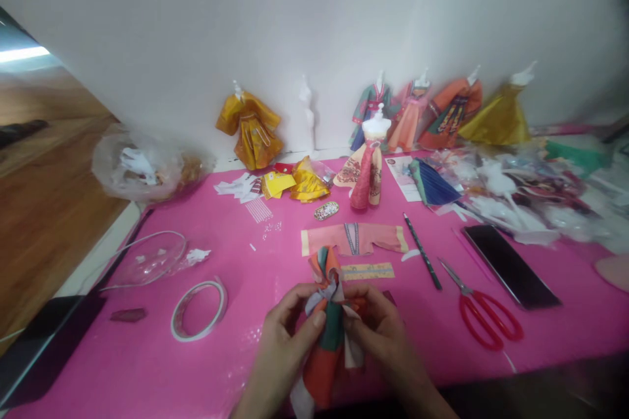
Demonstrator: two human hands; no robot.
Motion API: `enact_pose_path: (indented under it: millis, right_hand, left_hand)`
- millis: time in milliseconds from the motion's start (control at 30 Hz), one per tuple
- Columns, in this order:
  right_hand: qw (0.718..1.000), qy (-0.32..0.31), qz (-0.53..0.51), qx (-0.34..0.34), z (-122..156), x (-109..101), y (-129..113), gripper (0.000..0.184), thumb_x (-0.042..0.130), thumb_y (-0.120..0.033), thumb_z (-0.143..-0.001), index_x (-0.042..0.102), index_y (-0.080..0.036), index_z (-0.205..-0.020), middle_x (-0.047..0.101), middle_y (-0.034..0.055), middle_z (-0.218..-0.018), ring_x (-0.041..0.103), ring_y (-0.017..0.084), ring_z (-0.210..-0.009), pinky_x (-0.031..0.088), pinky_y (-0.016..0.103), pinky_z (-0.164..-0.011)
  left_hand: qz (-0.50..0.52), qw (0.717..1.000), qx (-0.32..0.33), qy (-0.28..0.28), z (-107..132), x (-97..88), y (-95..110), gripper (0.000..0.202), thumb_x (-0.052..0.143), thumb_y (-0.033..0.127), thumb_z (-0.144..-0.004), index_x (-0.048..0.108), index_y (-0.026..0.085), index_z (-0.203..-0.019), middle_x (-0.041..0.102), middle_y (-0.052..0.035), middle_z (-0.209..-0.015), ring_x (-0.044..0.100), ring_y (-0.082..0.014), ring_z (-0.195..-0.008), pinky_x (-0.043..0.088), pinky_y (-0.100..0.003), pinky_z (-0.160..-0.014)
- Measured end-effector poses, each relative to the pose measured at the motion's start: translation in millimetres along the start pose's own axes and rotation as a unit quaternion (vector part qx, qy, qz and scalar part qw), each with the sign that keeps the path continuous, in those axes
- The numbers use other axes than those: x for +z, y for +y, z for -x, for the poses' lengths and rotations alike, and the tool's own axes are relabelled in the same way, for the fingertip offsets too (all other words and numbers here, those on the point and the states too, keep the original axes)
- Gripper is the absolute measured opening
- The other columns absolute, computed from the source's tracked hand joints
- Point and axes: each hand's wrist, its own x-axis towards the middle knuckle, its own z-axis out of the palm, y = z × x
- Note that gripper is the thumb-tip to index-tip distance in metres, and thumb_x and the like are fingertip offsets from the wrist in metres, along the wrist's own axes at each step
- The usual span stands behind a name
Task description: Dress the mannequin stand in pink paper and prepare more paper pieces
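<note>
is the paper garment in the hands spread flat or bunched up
Bunched up: left hand and right hand pinch the paper garment together, panels overlapping.

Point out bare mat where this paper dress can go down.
Bare mat: between tape ring and left hand; between right hand and scissors. Crowded: behind the paper dress up to the dolls, and behind the phone.

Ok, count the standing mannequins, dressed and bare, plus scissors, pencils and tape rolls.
Dressed mannequins: 6
Bare mannequins: 1
Scissors: 1
Pencils: 1
Tape rolls: 1
Total: 10
</note>
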Motion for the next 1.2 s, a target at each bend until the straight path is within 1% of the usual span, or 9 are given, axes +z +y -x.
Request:
enact_pose_path:
  millis: [233, 333, 433, 533, 633, 800, 967, 1067, 1200]
  right_hand:
    - [0.996, -0.033, 0.085, 0.003, 3, 0, -6, 0.019, 0.073, -0.034, -0.077, 0.067, -0.024, -0.092, 0.07, 0.0024, -0.089, 0.067, 0.022, -0.086, 0.054, 0.033, -0.079]
    - [0.993, -0.027, 0.113, 0.004, 6, 0, -15, 0.029, 0.074, -0.034, -0.073, 0.066, -0.026, -0.1, 0.066, 0.0052, -0.108, 0.063, 0.025, -0.104, 0.052, 0.036, -0.088]
    - [0.99, -0.024, 0.13, -0.051, 7, 1, -29, 0.04, 0.078, -0.035, -0.068, 0.065, -0.027, -0.106, 0.063, 0.0064, -0.117, 0.059, 0.028, -0.112, 0.051, 0.036, -0.09]
    - [0.98, -0.022, 0.173, -0.095, 5, 1, -40, 0.034, 0.078, -0.034, -0.071, 0.068, -0.026, -0.102, 0.068, 0.0047, -0.105, 0.062, 0.026, -0.103, 0.049, 0.035, -0.089]
    - [0.98, -0.027, 0.187, -0.064, -1, -2, -43, 0.017, 0.068, -0.04, -0.084, 0.07, -0.023, -0.087, 0.068, 0.0022, -0.083, 0.063, 0.02, -0.081, 0.05, 0.029, -0.073]
    - [0.994, -0.005, 0.106, -0.019, -11, -7, -36, 0.025, 0.069, -0.043, -0.084, 0.065, -0.021, -0.076, 0.064, -0.0009, -0.07, 0.059, 0.016, -0.066, 0.049, 0.026, -0.063]
    - [0.999, 0.046, 0.001, 0.022, -22, -9, -28, 0.029, 0.078, -0.046, -0.075, 0.069, -0.019, -0.08, 0.069, 0.0008, -0.068, 0.064, 0.018, -0.062, 0.053, 0.03, -0.06]
    - [0.997, 0.041, -0.039, 0.044, -27, -10, -18, 0.029, 0.08, -0.044, -0.074, 0.071, -0.019, -0.083, 0.072, 0.0018, -0.07, 0.067, 0.02, -0.065, 0.054, 0.03, -0.061]
    - [0.996, 0.01, -0.068, 0.053, -26, -12, -1, 0.032, 0.073, -0.048, -0.081, 0.072, -0.02, -0.098, 0.076, 0.0057, -0.088, 0.072, 0.022, -0.081, 0.057, 0.036, -0.075]
  left_hand:
    - [0.008, 0.998, -0.018, 0.053, 10, 13.2, 6, 0.011, 0.075, 0.025, -0.073, 0.071, 0.023, -0.082, 0.072, -0.0035, -0.079, 0.067, -0.024, -0.079, 0.053, -0.031, -0.067]
    - [-0.009, 0.997, -0.001, 0.071, 11, 13.2, 7, 0.009, 0.075, 0.024, -0.071, 0.07, 0.023, -0.079, 0.071, -0.0029, -0.076, 0.067, -0.0239, -0.078, 0.053, -0.03, -0.065]
    - [-0.032, 0.997, 0.021, 0.061, 11, 10.4, 7, 0.007, 0.072, 0.021, -0.071, 0.069, 0.023, -0.077, 0.069, -0.0014, -0.076, 0.065, -0.0207, -0.074, 0.051, -0.028, -0.064]
    - [-0.057, 0.997, 0.033, 0.036, 10, 7.9, 7, 0.008, 0.07, 0.016, -0.071, 0.069, 0.023, -0.076, 0.068, 0.0, -0.076, 0.064, -0.0181, -0.072, 0.049, -0.026, -0.066]
    - [-0.059, 0.998, 0.019, 0.015, 9, 5.0, 5, 0.009, 0.071, 0.015, -0.071, 0.069, 0.023, -0.076, 0.069, 0.001, -0.074, 0.064, -0.017, -0.073, 0.048, -0.024, -0.067]
    - [-0.01, 0.999, -0.024, -0.022, 4, -4.1, -3, 0.011, 0.078, 0.027, -0.071, 0.069, 0.021, -0.075, 0.07, 0.0003, -0.072, 0.063, -0.0151, -0.069, 0.048, -0.023, -0.065]
    - [0.022, 0.99, -0.1, -0.1, 3, -9.2, -7, 0.024, 0.08, 0.032, -0.07, 0.068, 0.019, -0.087, 0.067, 0.001, -0.068, 0.063, -0.0141, -0.06, 0.046, -0.023, -0.055]
    - [0.044, 0.986, -0.133, -0.091, 6, -9.0, -11, 0.027, 0.082, 0.033, -0.069, 0.06, 0.019, -0.071, 0.059, 0.0055, -0.052, 0.055, -0.0098, -0.043, 0.04, -0.02, -0.046]
    - [0.086, 0.988, -0.121, -0.047, 8, -12.8, -14, 0.028, 0.084, 0.034, -0.069, 0.062, 0.018, -0.074, 0.059, 0.0065, -0.05, 0.05, -0.0063, -0.039, 0.035, -0.017, -0.042]
